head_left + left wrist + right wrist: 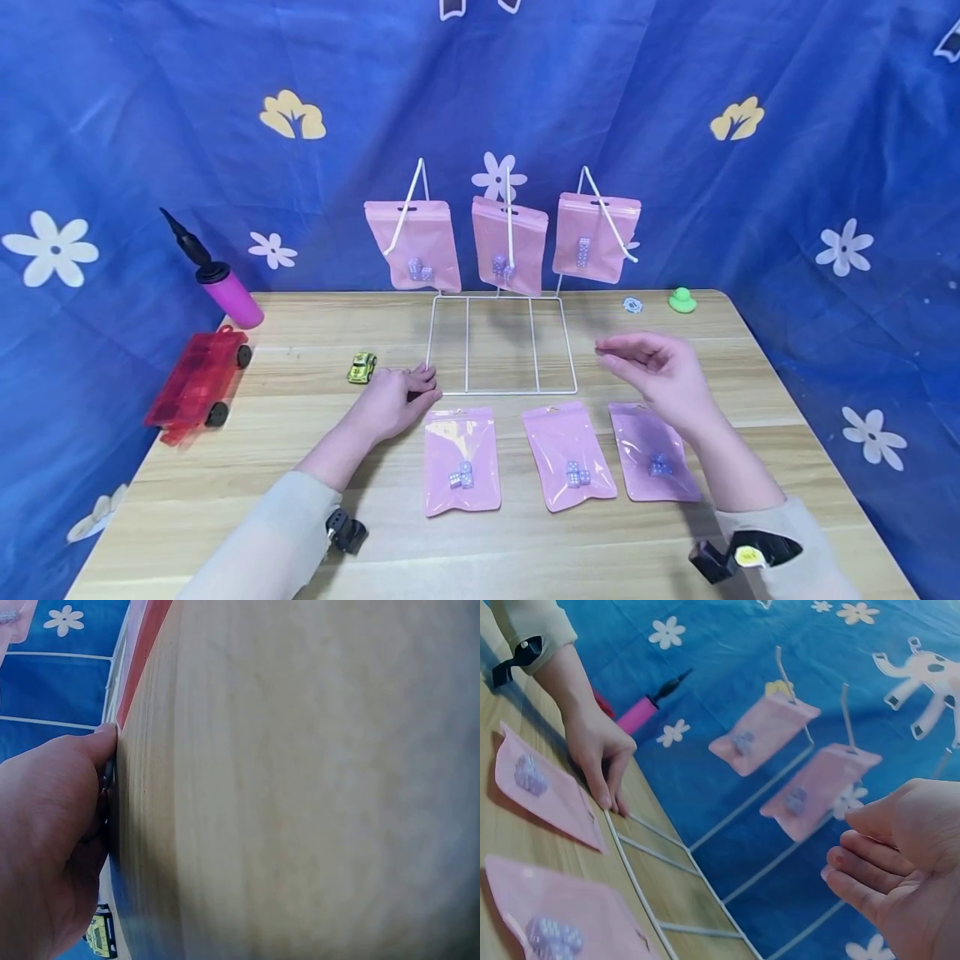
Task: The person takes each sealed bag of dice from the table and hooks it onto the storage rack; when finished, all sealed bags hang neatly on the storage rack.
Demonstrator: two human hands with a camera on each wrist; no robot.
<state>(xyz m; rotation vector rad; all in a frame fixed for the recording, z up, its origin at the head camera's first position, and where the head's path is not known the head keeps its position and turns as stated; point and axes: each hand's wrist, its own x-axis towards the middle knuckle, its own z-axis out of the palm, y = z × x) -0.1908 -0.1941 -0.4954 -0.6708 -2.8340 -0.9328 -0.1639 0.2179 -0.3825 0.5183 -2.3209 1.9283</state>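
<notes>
A white wire display rack [521,392] stands on the table, its flat base toward me and three hooks rising behind. From each hook hangs a pink zip bag with purple dice: left [443,234], middle [528,243] and right [572,223]. My left hand [390,405] holds the base's front left corner, thumb and fingertips pinched at the wire in the right wrist view. Empty, my right hand [669,377] hovers right of the base with fingers loosely bent. Three more bags of dice lie flat in front: left [480,437], middle [557,437] and right [636,450].
A small yellow toy car [362,367] sits left of my left hand. Farther left are a red toy cart [197,379] and a pink hand pump [234,298]. A blue-and-white chip [633,305] and a green duck [682,300] lie back right. A blue curtain [675,67] hangs behind.
</notes>
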